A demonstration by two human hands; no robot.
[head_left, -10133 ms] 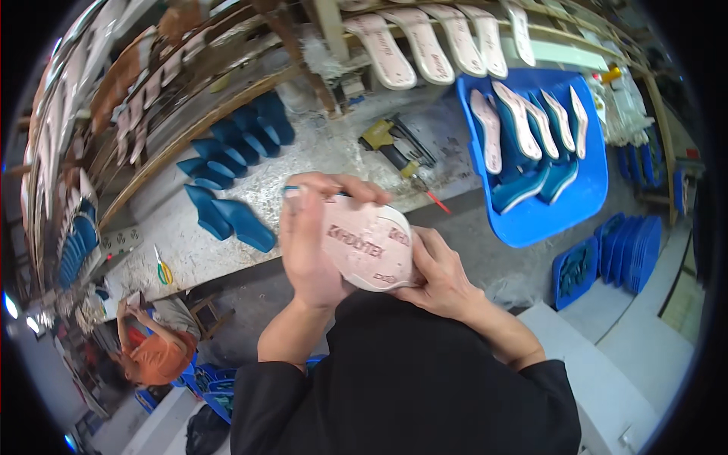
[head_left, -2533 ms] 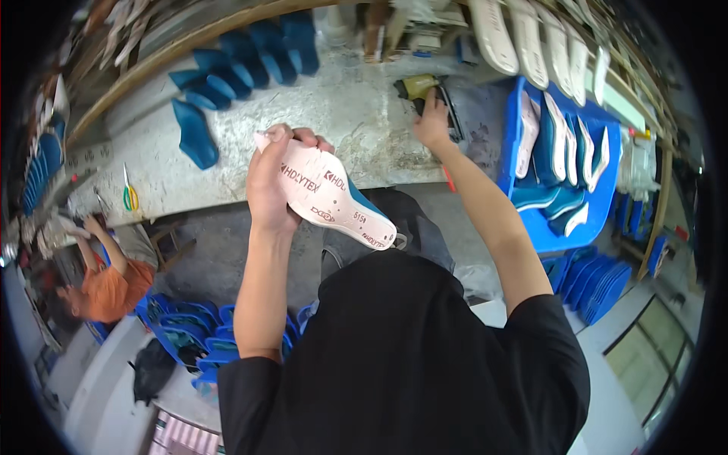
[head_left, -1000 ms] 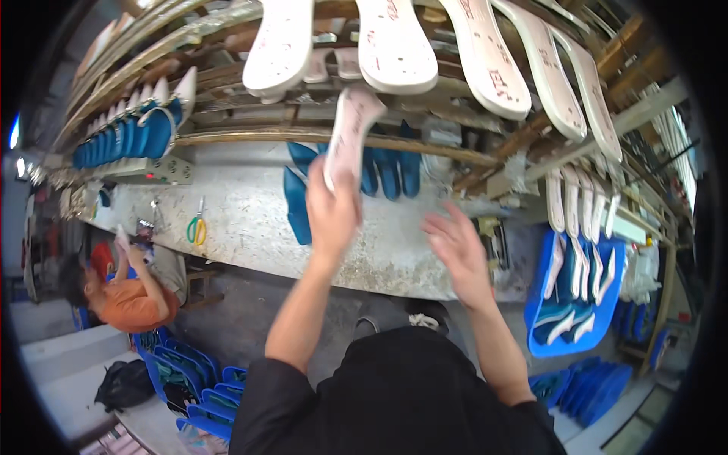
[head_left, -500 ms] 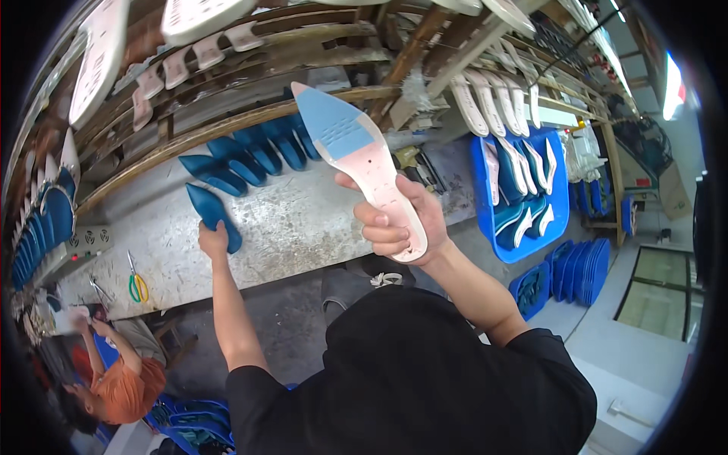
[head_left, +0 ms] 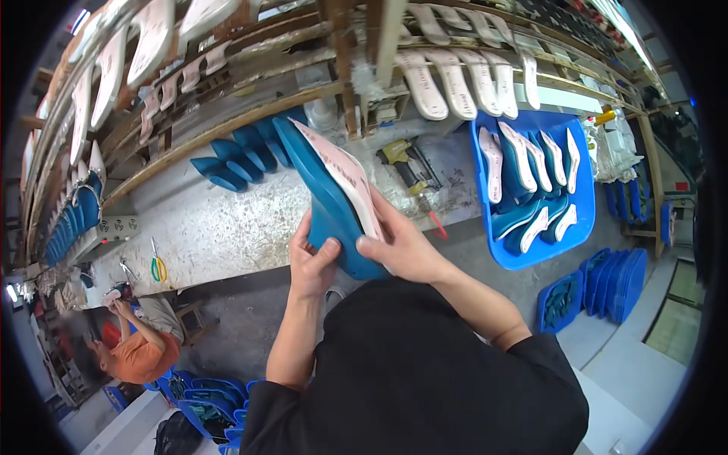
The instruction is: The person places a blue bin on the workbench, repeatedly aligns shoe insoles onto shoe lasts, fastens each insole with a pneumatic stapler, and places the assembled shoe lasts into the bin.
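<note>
In front of my chest, my left hand (head_left: 309, 265) is closed around the heel end of a glossy teal shoe last (head_left: 326, 205), its pointed toe aimed away from me. A pale pink insole (head_left: 350, 174) lies along the last's bottom face, with a narrow dark gap between them at mid-length. My right hand (head_left: 406, 246) grips the insole's heel part, the thumb pressing near the last. My right fingers are partly hidden behind the pieces. Several more teal lasts (head_left: 254, 152) stand along the back of the workbench (head_left: 250, 227).
A blue tray (head_left: 504, 254) at right holds lasts with insoles on them. On the bench lie a nail gun (head_left: 406, 159) and green-and-yellow-handled scissors (head_left: 158, 267). Wooden racks (head_left: 250, 95) carry pale insoles (head_left: 455, 83). A person in orange (head_left: 144, 356) works at far left.
My left hand has lifted a teal last off the bench and brought it to the right. My right hand has turned the insole and laid it against the last.
</note>
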